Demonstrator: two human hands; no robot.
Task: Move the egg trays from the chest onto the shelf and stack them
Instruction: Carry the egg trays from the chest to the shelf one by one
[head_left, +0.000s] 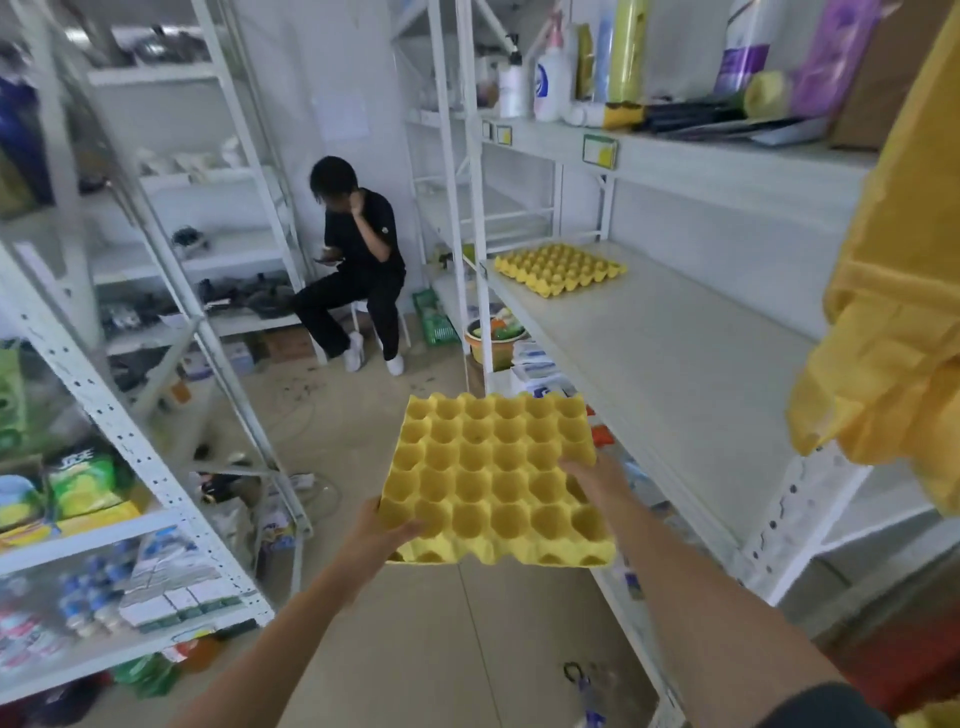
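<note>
I hold a yellow egg tray (493, 478) flat in front of me, above the aisle floor. My left hand (382, 535) grips its near left corner and my right hand (597, 475) grips its right edge. A second yellow egg tray (560, 267) lies on the white shelf (675, 364) to my right, near the shelf's far end. The held tray hangs just left of that shelf's front edge. The chest is out of view.
A person in black sits on a stool (358, 265) at the far end of the aisle. White racks (171, 467) full of goods line the left. A yellow garment (893, 291) hangs at the right. Bottles (550, 78) stand on the upper shelf. Clutter lies on the floor.
</note>
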